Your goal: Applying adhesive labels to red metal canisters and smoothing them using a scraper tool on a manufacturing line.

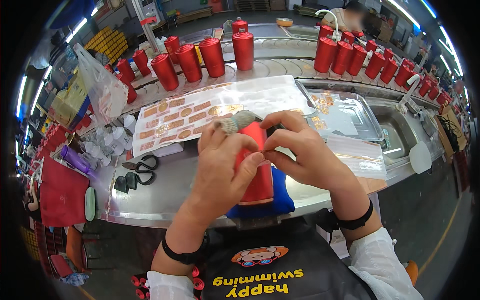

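A red bottle (258, 187) lies in front of me on a blue cloth pad (283, 192), its neck end pointing away. Over its upper side, my left hand (220, 167) is closed, thumb and forefinger meeting at a small thin piece (263, 151). My right hand (305, 152) pinches the same piece from the other side; it is too small to make out clearly. A grey-beige tuft (235, 122), like a cloth or brush head, sticks out by the left fingers. Just beyond lie printed sheets (172, 120) with rows of gold decals.
Black-handled scissors (145, 165) lie left on the metal bench. A clear tray (350, 117) with gold decals and a sink (400, 132) with a tap are at right. Red bottles (189, 62) line the conveyor behind. A person (345, 20) sits at the far right.
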### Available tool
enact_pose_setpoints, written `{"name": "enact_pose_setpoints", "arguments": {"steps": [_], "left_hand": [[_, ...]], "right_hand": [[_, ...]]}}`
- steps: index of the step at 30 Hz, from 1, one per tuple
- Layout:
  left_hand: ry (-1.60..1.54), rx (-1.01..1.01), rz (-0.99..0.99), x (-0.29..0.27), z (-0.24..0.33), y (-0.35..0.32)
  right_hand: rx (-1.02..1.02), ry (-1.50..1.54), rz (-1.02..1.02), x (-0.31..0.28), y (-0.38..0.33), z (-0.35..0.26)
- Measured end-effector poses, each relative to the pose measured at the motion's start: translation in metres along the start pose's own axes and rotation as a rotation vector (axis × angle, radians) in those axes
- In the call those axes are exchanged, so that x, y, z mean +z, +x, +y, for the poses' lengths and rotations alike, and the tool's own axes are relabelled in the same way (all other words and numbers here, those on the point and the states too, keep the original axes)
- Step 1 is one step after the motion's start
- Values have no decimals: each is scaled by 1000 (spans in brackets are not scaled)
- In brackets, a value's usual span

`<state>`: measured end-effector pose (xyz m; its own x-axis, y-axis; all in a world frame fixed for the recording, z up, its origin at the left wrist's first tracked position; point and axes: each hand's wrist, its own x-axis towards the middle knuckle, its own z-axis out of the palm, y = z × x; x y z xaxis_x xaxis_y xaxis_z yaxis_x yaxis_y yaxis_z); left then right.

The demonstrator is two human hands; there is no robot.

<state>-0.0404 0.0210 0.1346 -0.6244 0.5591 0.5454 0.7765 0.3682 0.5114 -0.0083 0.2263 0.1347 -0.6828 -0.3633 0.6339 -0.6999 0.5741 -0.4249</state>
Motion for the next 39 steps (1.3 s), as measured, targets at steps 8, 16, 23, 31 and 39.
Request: {"name": "enact_pose_setpoints", "arguments": {"steps": [8, 16, 23, 31, 39], "left_hand": [[-176, 20, 43, 31, -14, -3], [16, -19, 21, 39, -14, -4], [-120, -196, 89, 28, -32, -32], [-243, -437, 141, 44, -49, -79], [-265, -283, -137, 39, -44, -96]], "right_hand": [[207, 235, 66, 0, -3, 5], [80, 78, -33, -24, 1, 42], [789, -306, -15, -113, -20, 206], [834, -954, -431, -101, -101, 353], [556, -407, -155, -98, -28, 194]]}}
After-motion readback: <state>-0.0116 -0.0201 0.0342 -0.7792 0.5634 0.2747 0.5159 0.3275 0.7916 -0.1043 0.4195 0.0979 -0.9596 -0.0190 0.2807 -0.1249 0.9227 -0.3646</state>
